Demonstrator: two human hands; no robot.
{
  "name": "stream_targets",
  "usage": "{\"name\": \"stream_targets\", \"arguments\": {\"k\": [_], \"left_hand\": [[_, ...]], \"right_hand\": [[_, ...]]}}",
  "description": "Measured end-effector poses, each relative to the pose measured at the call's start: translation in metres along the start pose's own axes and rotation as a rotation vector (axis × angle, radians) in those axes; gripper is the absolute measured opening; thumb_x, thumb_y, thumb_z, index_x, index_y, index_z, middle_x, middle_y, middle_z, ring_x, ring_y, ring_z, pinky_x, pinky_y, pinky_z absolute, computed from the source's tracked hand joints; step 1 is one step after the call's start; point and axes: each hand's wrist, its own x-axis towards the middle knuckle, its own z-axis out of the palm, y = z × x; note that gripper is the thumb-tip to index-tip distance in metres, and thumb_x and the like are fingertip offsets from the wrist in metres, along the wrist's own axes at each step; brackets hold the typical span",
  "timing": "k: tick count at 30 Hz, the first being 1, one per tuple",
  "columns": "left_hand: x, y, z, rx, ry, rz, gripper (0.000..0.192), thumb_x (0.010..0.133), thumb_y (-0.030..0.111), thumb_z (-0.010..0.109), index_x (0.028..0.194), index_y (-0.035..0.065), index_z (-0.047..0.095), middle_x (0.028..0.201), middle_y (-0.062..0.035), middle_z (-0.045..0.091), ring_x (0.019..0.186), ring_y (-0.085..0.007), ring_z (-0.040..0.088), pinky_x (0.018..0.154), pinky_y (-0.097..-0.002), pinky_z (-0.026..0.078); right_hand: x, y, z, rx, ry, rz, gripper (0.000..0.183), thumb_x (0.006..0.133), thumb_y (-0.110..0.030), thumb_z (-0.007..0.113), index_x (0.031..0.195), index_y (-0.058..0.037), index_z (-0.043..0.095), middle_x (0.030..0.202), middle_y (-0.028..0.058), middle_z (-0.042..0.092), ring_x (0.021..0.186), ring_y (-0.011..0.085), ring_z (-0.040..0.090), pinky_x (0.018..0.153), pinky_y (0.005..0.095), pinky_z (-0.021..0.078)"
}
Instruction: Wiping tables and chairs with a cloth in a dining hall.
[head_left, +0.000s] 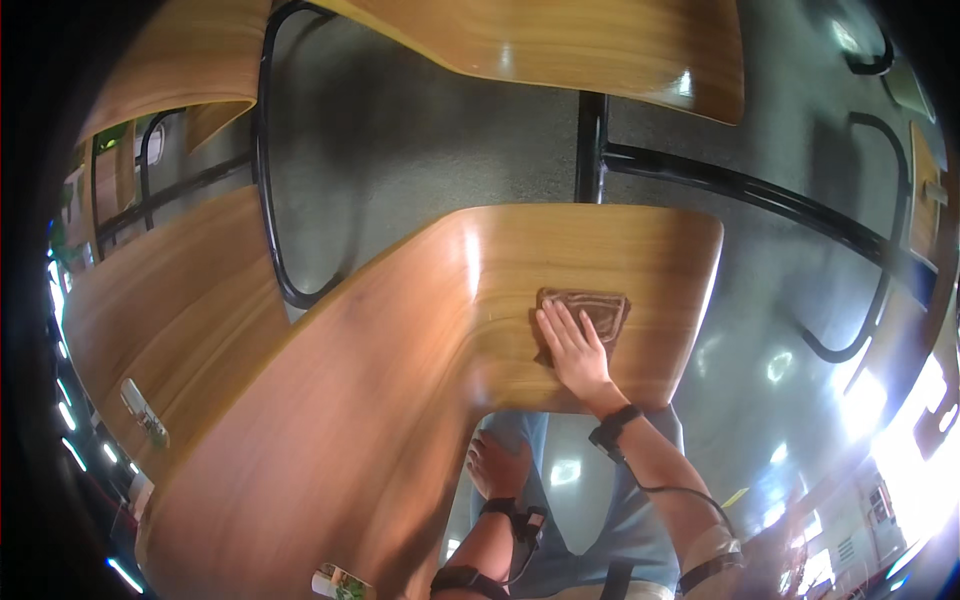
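Note:
My right hand lies palm down on a folded brown cloth, pressing it against the flat seat of a moulded wooden chair. The fingers stretch across the cloth's left part, and the thumb is hidden. Below the near edge of that seat is my left hand, beside the chair's curved wooden back and over my knee. Its fingers bend towards the wood; whether they touch or grip the edge cannot be seen. Both wrists wear black straps with cables.
Another wooden seat stands beyond, joined by a black metal frame. A further wooden backrest is at left. A looped black tube rises between the seats. Grey floor shows below.

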Motion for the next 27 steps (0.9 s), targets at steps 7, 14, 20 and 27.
{"name": "stream_targets", "arguments": {"k": [7,14,20,27], "left_hand": [[0.006,0.000,0.000,-0.031,0.093,0.042,0.067,0.069,0.048,0.063,0.111,-0.0022,0.048,0.095,-0.0191,0.057,0.090,-0.0366,0.059,0.077,-0.0460,0.047],[0.011,-0.011,0.000,-0.048,0.029,-0.001,0.064,0.068,0.047,0.063,0.109,-0.0009,0.050,0.094,-0.0185,0.058,0.090,-0.0370,0.060,0.075,-0.0473,0.049],[0.020,0.006,-0.013,-0.108,-0.020,0.023,0.066,0.069,0.046,0.064,0.112,-0.0024,0.049,0.101,-0.0214,0.059,0.092,-0.0383,0.060,0.077,-0.0477,0.049],[0.023,-0.001,-0.013,-0.151,-0.072,-0.005,0.067,0.070,0.047,0.065,0.113,-0.0025,0.049,0.104,-0.0226,0.059,0.094,-0.0398,0.060,0.080,-0.0468,0.048]], "right_hand": [[0.085,0.001,-0.023,0.133,0.189,0.136,0.065,0.078,-0.014,0.053,0.140,-0.0067,0.035,0.143,0.0059,0.040,0.129,0.0170,0.039,0.108,0.0366,0.0266],[0.038,-0.026,0.002,0.011,0.169,0.196,0.057,0.076,-0.010,0.051,0.133,-0.0049,0.046,0.137,0.0080,0.047,0.122,0.0186,0.046,0.106,0.0385,0.0329],[0.079,-0.001,-0.020,0.093,0.269,0.232,0.056,0.076,0.000,0.051,0.132,-0.0042,0.047,0.135,0.0091,0.049,0.113,0.0237,0.051,0.098,0.0363,0.0401],[0.058,-0.010,-0.018,0.207,0.101,0.158,0.068,0.071,-0.001,0.053,0.137,-0.0005,0.038,0.141,0.0120,0.042,0.115,0.0264,0.048,0.098,0.0377,0.0381]]}}
